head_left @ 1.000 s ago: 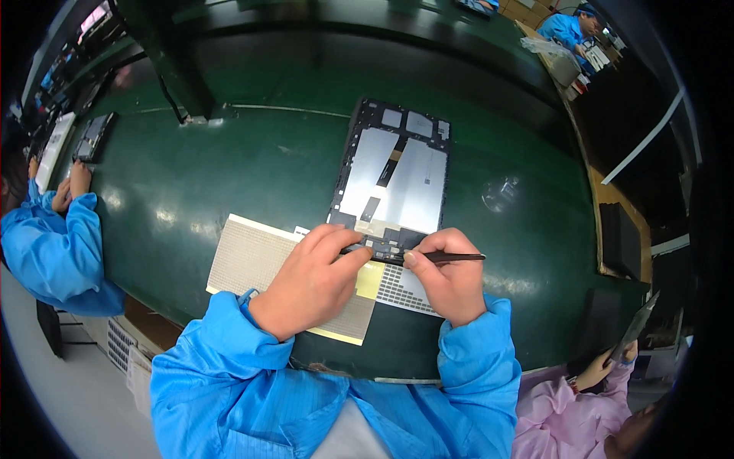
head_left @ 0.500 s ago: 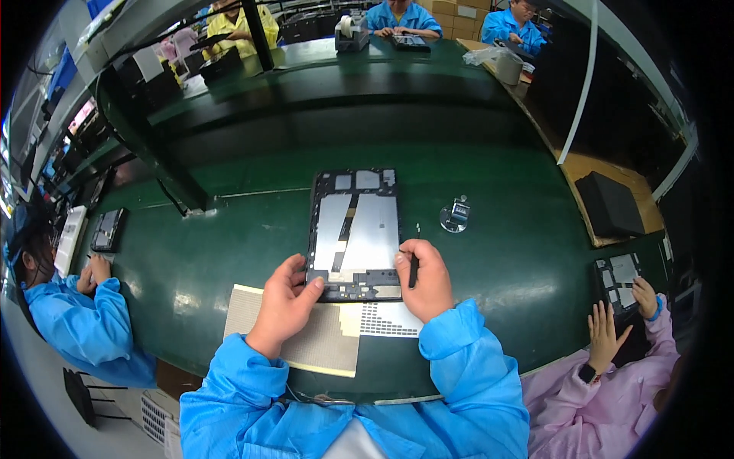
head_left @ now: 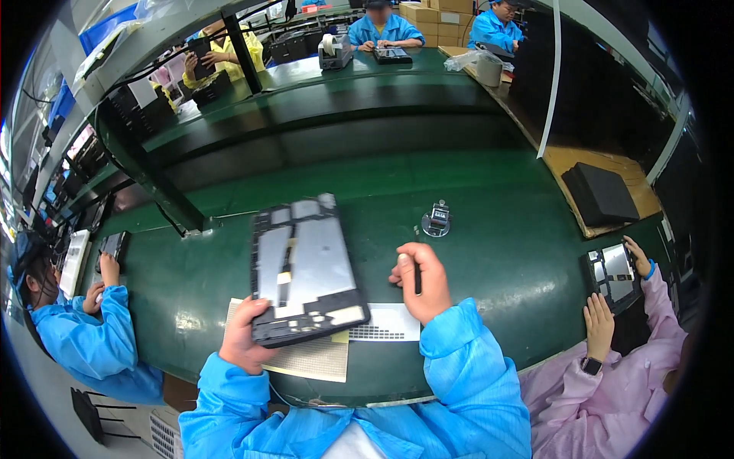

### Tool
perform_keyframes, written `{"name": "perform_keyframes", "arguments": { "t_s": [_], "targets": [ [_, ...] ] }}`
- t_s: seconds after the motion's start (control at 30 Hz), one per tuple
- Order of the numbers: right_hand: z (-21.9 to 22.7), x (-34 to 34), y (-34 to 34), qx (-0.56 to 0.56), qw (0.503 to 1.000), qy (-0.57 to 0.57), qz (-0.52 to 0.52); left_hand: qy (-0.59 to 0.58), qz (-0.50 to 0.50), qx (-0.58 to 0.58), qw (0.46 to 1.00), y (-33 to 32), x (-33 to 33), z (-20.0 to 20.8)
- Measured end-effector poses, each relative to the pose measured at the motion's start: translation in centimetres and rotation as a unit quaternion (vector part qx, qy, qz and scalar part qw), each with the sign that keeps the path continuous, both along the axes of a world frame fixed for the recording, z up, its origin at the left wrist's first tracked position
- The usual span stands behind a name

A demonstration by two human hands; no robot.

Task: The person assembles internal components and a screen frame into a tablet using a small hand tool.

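My left hand (head_left: 242,339) grips the near left corner of an opened tablet (head_left: 310,256), thumb on top and fingers beneath. The tablet is raised and tilted, its silver inner plate and a dark ribbon cable facing up. To its right, apart from it, my right hand (head_left: 428,289) is curled round a slim black tool (head_left: 418,280), perhaps tweezers; most of it is hidden by the fingers. Under the tablet lie a beige patterned sheet (head_left: 313,366) and a white sheet of small dark labels (head_left: 397,321).
Beyond my right hand stands a small clear round-based holder (head_left: 436,220) on the green table (head_left: 489,260). A co-worker at each side handles a tablet. A dark green post (head_left: 145,168) rises at the left; a black foam stack (head_left: 600,193) sits at the right.
The tablet has moved left, lifted and turned in my left hand. My right hand has let go of its edge but keeps the black tool.
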State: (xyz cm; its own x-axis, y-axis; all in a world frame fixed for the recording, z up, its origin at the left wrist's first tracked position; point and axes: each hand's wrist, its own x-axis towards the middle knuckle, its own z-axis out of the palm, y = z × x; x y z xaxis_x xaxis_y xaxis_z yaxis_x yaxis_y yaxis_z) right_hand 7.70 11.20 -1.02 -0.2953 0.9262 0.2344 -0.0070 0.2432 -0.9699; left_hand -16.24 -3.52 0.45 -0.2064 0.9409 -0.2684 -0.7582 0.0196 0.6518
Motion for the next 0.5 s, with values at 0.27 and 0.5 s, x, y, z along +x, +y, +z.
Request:
{"name": "perform_keyframes", "arguments": {
  "t_s": [0.27,0.5],
  "targets": [
    [-0.6,1.9,3.9,0.192,0.957,-0.054,-0.21,0.071,0.222,0.07,0.97,-4.0,-4.5,-0.8],
    [0.7,2.9,6.4,0.257,0.885,-0.293,-0.255,0.052,0.323,-0.04,0.944,-6.5,-10.1,-1.7]
  ]
}}
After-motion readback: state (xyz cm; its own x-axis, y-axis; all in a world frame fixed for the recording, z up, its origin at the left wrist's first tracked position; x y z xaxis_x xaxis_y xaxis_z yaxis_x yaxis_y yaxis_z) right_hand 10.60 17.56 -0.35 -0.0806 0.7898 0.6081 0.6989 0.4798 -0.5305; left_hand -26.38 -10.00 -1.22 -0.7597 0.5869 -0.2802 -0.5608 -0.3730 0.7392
